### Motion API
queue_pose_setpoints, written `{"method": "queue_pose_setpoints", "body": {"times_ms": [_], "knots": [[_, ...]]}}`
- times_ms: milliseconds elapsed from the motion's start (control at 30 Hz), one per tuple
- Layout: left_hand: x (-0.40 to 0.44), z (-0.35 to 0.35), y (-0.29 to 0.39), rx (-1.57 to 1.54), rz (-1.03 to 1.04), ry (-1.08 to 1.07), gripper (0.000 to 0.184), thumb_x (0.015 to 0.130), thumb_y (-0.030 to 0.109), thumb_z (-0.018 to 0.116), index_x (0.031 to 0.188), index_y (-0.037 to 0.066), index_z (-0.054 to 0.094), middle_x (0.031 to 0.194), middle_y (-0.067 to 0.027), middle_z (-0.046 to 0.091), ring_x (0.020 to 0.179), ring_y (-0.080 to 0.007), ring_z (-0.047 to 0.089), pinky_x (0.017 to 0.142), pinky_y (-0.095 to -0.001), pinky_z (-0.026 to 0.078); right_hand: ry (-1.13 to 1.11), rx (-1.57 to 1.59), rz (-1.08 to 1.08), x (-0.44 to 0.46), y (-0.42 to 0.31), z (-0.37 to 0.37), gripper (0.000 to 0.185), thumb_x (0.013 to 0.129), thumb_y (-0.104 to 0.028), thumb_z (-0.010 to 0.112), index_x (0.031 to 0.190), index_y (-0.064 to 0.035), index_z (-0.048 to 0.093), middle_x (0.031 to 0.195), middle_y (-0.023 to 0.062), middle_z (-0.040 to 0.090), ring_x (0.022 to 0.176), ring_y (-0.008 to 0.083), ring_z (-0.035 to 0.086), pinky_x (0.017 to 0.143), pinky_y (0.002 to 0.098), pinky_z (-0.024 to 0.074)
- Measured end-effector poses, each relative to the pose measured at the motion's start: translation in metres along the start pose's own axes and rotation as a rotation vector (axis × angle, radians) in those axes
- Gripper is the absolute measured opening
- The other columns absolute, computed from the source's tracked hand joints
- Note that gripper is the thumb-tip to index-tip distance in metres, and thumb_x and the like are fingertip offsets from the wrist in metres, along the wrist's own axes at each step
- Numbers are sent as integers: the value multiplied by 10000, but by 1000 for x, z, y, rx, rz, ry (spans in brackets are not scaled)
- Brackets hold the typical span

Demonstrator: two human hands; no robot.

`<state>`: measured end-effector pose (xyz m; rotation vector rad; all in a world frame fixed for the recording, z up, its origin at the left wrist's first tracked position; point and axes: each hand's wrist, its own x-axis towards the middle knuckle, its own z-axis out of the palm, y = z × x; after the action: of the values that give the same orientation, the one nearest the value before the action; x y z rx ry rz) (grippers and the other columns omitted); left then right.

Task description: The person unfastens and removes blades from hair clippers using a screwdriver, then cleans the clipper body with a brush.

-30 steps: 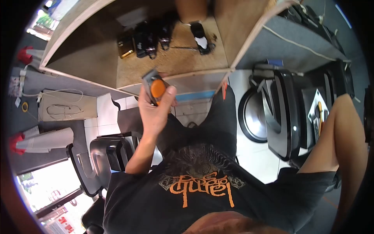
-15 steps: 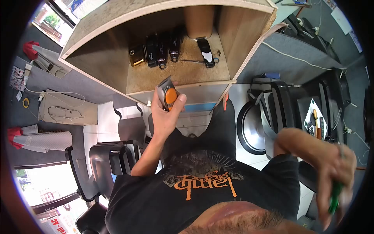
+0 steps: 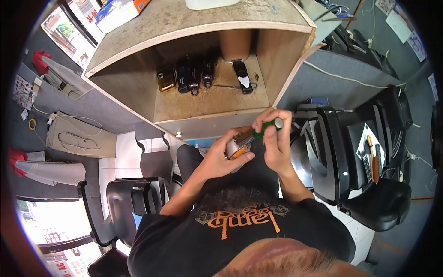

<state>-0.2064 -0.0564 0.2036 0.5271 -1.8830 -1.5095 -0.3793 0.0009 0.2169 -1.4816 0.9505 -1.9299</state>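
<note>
My left hand (image 3: 216, 158) is wrapped round a hair clipper (image 3: 237, 151) with a grey body and an orange panel, held in front of my lap. Close beside it, my right hand (image 3: 278, 152) grips the green handle of a screwdriver (image 3: 261, 131), whose silver end faces up between my fingers. The screwdriver's thin metal shaft points left at the clipper's head; fingers partly cover the place where they meet, so contact is hard to make out.
An open wooden cabinet (image 3: 212, 108) stands ahead, with several dark clippers (image 3: 183, 76) and a black-and-white clipper (image 3: 242, 77) inside. Black salon chairs stand left and right. A comb and an orange-handled tool (image 3: 374, 168) lie on a white sheet at right.
My right hand has swung in from the far right with the screwdriver to the clipper. My left hand has lowered the clipper from the cabinet's edge, moved it right and tilted it.
</note>
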Motion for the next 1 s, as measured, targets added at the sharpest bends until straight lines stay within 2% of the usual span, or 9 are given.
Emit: {"method": "queue_pose_setpoints", "body": {"times_ms": [67, 100, 200, 300, 500, 633, 800, 933, 1000], "knots": [[-8, -5, -5, 153, -215, -31, 472, 903, 159, 871, 1253, 4, 594, 1117, -92, 722, 1015, -139, 658, 904, -308, 527, -35, -49, 7, -1, 1, 6, 276, 1149, -271, 523, 1245, -39, 408, 1052, 113, 548, 918, 153, 520, 848, 319, 455], [-7, -2, -10, 117, -17, 24, 445, 902, 165, 873, 1210, 22, 586, 1039, -60, 713, 904, -113, 639, 797, -295, 525, -37, -59, 3, 0, 3, 9, 274, 1150, -271, 519, 1244, -38, 409, 1052, 115, 550, 917, 154, 519, 853, 320, 456], [-7, 0, -16, 57, 47, 171, 434, 905, 152, 874, 1199, 25, 582, 985, -22, 674, 856, -82, 595, 752, -273, 507, -38, -39, 28, 1, 6, 13, 294, 1156, -291, 505, 1256, -27, 422, 1109, 128, 569, 1009, 176, 552, 938, 338, 464], [-10, -5, -24, -111, -100, 229, 429, 908, 132, 872, 1202, 19, 581, 951, -4, 635, 858, -71, 577, 780, -259, 505, -54, -13, 116, 4, 4, 14, 334, 1155, -304, 506, 1299, -9, 447, 1205, 138, 578, 1148, 210, 572, 1030, 353, 460], [4, -23, -26, -111, -21, 213, 474, 914, 145, 875, 1271, 17, 591, 1095, -13, 640, 970, -75, 589, 859, -270, 518, -63, -92, 184, 10, -5, 13, 411, 1123, -258, 548, 1418, 28, 531, 1302, 148, 596, 1221, 245, 588, 1080, 372, 448], [8, -28, -24, -183, -53, 160, 507, 921, 177, 876, 1310, 22, 592, 1138, -22, 665, 997, -81, 603, 876, -279, 519, -153, -348, 47, 19, -15, 6, 396, 1081, -225, 610, 1394, 18, 588, 1336, 153, 600, 1246, 272, 594, 1094, 378, 450], [15, -49, -41, -242, -113, 199, 451, 941, 189, 858, 1270, 42, 588, 958, -33, 666, 823, -100, 633, 728, -282, 526, -27, -503, -159, 40, -33, -21, 345, 1023, -152, 677, 1320, 22, 653, 1233, 141, 658, 1195, 267, 630, 1073, 386, 475], [33, -70, -43, -459, -34, 281, 357, 972, 130, 809, 1225, 45, 573, 833, -43, 629, 672, -125, 607, 603, -298, 498, 254, -617, -383, 96, -75, -77, 263, 1048, -83, 644, 1283, 28, 683, 1182, 100, 693, 1122, 177, 641, 1031, 326, 489], [42, -84, -42, -495, -16, 288, 262, 1001, 120, 764, 1150, 60, 558, 810, -46, 608, 671, -131, 580, 604, -304, 486, 362, -652, -532, 137, -104, -104, 278, 1088, -134, 640, 1313, 17, 702, 1122, 74, 733, 1064, 138, 660, 988, 296, 505]]}}
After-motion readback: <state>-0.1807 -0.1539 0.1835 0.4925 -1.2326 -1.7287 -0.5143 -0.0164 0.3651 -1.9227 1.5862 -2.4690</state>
